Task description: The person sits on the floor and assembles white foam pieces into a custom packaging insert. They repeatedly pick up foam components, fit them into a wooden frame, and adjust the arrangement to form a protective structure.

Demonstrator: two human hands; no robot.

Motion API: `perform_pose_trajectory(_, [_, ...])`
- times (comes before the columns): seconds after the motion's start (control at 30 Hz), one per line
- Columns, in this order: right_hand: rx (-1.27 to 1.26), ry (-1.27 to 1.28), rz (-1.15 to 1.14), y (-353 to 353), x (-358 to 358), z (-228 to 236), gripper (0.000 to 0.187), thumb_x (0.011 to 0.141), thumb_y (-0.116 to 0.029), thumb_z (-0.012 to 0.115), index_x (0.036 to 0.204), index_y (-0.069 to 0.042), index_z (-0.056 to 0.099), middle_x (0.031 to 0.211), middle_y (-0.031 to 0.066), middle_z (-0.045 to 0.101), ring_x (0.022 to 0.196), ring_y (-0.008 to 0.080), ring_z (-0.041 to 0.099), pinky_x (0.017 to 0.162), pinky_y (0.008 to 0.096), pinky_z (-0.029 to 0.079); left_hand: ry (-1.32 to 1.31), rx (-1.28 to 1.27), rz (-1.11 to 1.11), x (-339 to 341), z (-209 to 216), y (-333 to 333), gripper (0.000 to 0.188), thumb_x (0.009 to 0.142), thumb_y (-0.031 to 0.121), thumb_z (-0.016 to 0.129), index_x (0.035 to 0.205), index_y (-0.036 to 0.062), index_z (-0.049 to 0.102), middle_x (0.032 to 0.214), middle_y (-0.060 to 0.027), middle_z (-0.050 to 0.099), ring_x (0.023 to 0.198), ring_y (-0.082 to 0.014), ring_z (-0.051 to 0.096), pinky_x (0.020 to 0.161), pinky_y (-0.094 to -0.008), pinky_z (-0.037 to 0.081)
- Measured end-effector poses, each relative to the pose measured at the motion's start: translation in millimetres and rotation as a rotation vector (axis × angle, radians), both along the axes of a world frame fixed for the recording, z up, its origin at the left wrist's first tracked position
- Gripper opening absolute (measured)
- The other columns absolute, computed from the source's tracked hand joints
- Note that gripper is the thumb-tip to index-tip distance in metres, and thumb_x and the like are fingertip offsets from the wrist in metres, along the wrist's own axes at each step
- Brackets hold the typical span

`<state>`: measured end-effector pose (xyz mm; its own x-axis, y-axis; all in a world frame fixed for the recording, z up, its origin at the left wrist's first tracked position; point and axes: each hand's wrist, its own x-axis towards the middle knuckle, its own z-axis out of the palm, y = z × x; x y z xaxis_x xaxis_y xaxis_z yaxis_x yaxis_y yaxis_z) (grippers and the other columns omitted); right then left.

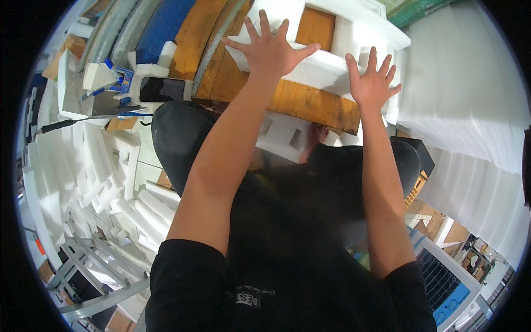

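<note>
Both my arms stretch forward over a wooden bench (310,105). My left hand (271,51) is spread wide, palm down, over a white foam frame (318,72). My right hand (373,86) has its fingers spread too, at the right end of that frame. Neither hand grips anything; whether the palms press on the foam or hover just above it I cannot tell. The frame is built of white foam strips around a gap where brown wood shows. A larger foam block (276,16) forms its far left part, partly hidden behind my left hand.
On the left, a dark-screened phone (161,89) lies near a foam block (100,76) and a blue-handled tool. Many foam strips (94,160) are heaped on the floor there. Tall stacked foam sheets (459,72) stand at the right. A blue and white fan-like appliance (442,276) sits lower right.
</note>
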<state>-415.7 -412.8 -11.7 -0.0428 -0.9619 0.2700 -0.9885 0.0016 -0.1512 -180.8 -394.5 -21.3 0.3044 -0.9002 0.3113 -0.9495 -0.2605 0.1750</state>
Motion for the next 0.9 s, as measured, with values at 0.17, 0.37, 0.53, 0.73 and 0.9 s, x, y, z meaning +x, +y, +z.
perform_pose_trajectory(0.17, [-0.005, 0.012, -0.013, 1.6, 1.1, -1.9, 0.095, 0.089, -0.083, 0.042, 0.16, -0.02, 0.039, 0.167, 0.0255, 0.024, 0.155, 0.0461, 0.019, 0.116, 0.0759, 0.007, -0.01, -0.021, -0.014, 1.8, -2.3, -0.9, 0.107, 0.07, 0.096, 0.051, 0.153, 0.0279, 0.05, 0.169, -0.0185, 0.025, 0.156, -0.0482, 0.012, 0.101, -0.0926, -0.001])
perform_pose_trajectory(0.37, [0.026, -0.013, -0.004, -5.5, 2.9, 3.8, 0.095, 0.089, -0.083, 0.042, 0.16, -0.02, 0.039, 0.167, 0.0241, 0.024, 0.155, 0.0453, 0.018, 0.117, 0.0752, 0.006, -0.003, -0.046, -0.012, -0.2, -3.7, 3.3, 0.106, 0.071, 0.095, 0.052, 0.153, 0.0273, 0.051, 0.168, -0.0184, 0.026, 0.156, -0.0476, 0.013, 0.101, -0.0925, -0.001])
perform_pose_trajectory(0.53, [0.032, 0.008, -0.024, -3.3, 4.1, 2.3, 0.095, 0.089, -0.083, 0.042, 0.161, -0.021, 0.038, 0.168, 0.0232, 0.024, 0.156, 0.0442, 0.018, 0.117, 0.0748, 0.006, 0.037, -0.007, -0.006, 0.5, 3.9, -0.1, 0.107, 0.07, 0.094, 0.054, 0.153, 0.0264, 0.052, 0.168, -0.0186, 0.026, 0.156, -0.047, 0.013, 0.102, -0.0918, -0.002])
perform_pose_trajectory(0.73, [0.008, 0.008, -0.022, 0.3, 3.8, -0.5, 0.093, 0.09, -0.082, 0.041, 0.16, -0.022, 0.038, 0.167, 0.0237, 0.025, 0.155, 0.0447, 0.02, 0.117, 0.0751, 0.007, 0.078, -0.012, -0.033, 0.6, 4.2, 1.5, 0.107, 0.07, 0.095, 0.053, 0.152, 0.0255, 0.053, 0.169, -0.0189, 0.023, 0.156, -0.0474, 0.01, 0.101, -0.0918, -0.003])
perform_pose_trajectory(0.9, [0.025, 0.03, -0.032, -4.7, 1.5, 0.9, 0.091, 0.091, -0.082, 0.041, 0.16, -0.023, 0.038, 0.167, 0.0235, 0.025, 0.155, 0.045, 0.021, 0.117, 0.0753, 0.008, 0.095, -0.043, -0.023, -1.2, 4.4, 6.0, 0.105, 0.071, 0.094, 0.054, 0.151, 0.0248, 0.054, 0.168, -0.0185, 0.026, 0.156, -0.0481, 0.012, 0.102, -0.0912, -0.004])
